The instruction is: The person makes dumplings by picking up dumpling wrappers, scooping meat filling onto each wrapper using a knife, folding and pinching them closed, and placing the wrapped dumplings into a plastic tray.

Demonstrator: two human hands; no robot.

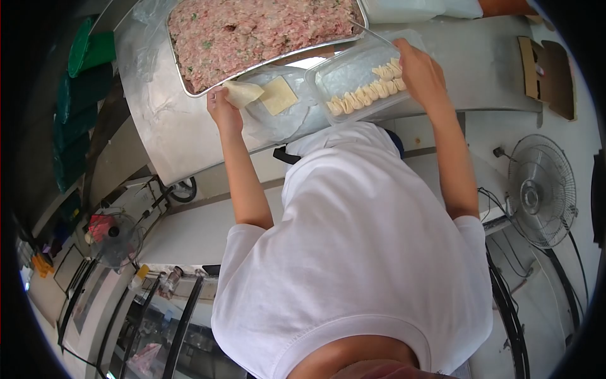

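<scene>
My left hand [225,108] pinches a thin, pale dough wrapper [243,93] by its edge, next to the near left corner of the meat tray. A stack of square wrappers [278,95] lies on clear plastic just right of it. The metal tray [184,81] is heaped with minced meat [259,28] flecked with green. My right hand [421,72] grips a thin metal stick [379,36], whose far end reaches the meat's right edge. Below that hand is a clear plastic container [320,76] with rows of folded dumplings [363,96], partly covered by the hand.
The metal table [158,136] runs under everything. At top right lie a white plastic bag [404,9] and what looks like part of another person's arm [505,7]. A cardboard box [543,76] and a fan [536,189] stand right; another fan [115,239] is lower left.
</scene>
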